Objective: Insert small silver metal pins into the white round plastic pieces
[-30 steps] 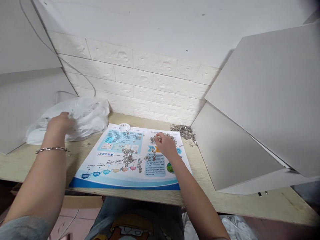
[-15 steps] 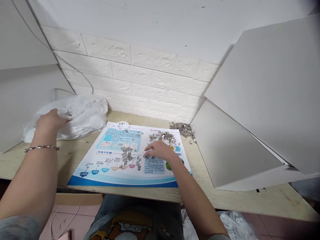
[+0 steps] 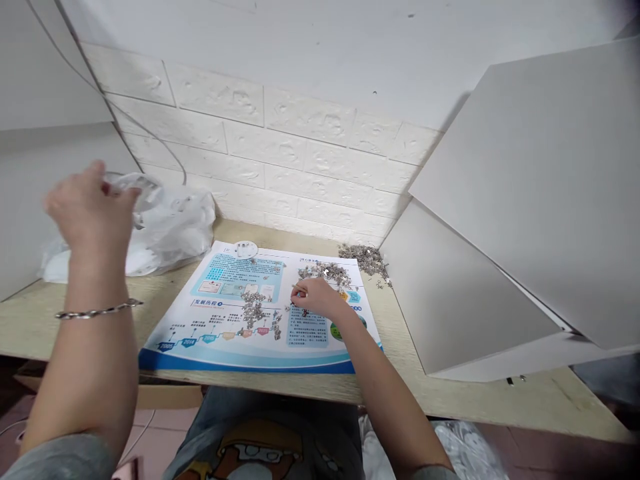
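The left hand [image 3: 90,207] was raised above the table's left edge, its grip closed on a white disc [image 3: 133,187] lifted clear of the bag [image 3: 170,227], face tilted, axis unclear. The right hand [image 3: 315,300] pinched small metal parts [image 3: 255,310] on the poster [image 3: 225,333], near its middle.

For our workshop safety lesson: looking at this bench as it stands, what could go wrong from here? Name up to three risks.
1. The loose metal parts lie scattered on a glossy printed sheet that reaches the bench edge; a nudge from the right hand could sweep some off.
2. The left hand holds a white round piece in the air above the plastic bag; it might slip.
3. The far pile sits beside a leaning board, where parts could slide out of sight.
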### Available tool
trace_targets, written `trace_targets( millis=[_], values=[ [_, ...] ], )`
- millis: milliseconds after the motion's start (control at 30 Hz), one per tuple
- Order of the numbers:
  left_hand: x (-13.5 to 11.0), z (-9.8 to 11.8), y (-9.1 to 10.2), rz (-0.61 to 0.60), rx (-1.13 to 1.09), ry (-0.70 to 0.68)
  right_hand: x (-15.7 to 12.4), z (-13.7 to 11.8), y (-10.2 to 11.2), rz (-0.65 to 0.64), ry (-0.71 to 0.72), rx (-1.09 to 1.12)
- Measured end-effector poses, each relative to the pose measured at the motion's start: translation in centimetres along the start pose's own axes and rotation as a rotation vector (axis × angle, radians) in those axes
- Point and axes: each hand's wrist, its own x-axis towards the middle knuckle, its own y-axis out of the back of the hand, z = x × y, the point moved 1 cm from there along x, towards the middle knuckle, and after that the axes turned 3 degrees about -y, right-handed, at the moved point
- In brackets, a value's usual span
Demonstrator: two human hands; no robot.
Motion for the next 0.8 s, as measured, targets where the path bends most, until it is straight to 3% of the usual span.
trace_targets(
  millis=[67,100,233,300,367,533,700,800],
  values=[
    [-1.7,2.4,-1.0,-0.050,-0.252,-0.039,0.0,-0.1,0.2,0.050,0.012,0.051],
    [-2.7,3.6,-2.0,-0.161,-0.395,-0.040,-0.1,-0.1,0.3,0.080,0.010,0.089],
    [-7.2,8.6,-7.1,-0.789,-0.905,-0.047,0.3,0.2,0.9,0.201,-0.061,0.306],
    [-9.5,10.1,-9.1,-0.983,-1.027,-0.018,0.7,0.8,1.2,0.281,-0.104,0.439],
    [-11.4,10.8,-10.5,-1.104,-1.103,0.026,1.1,1.4,1.5,0.383,-0.123,0.584],
    [-14.0,10.6,-11.1,-1.356,-1.280,0.182,1.8,2.4,1.8,0.507,-0.180,0.782],
    [-14.7,10.8,-10.1,-1.672,-1.365,0.085,2.0,2.7,1.4,0.485,-0.176,0.807],
    [-14.7,10.9,-9.9,-1.747,-1.390,0.072,2.1,2.8,1.2,0.473,-0.198,0.773]
  ],
)
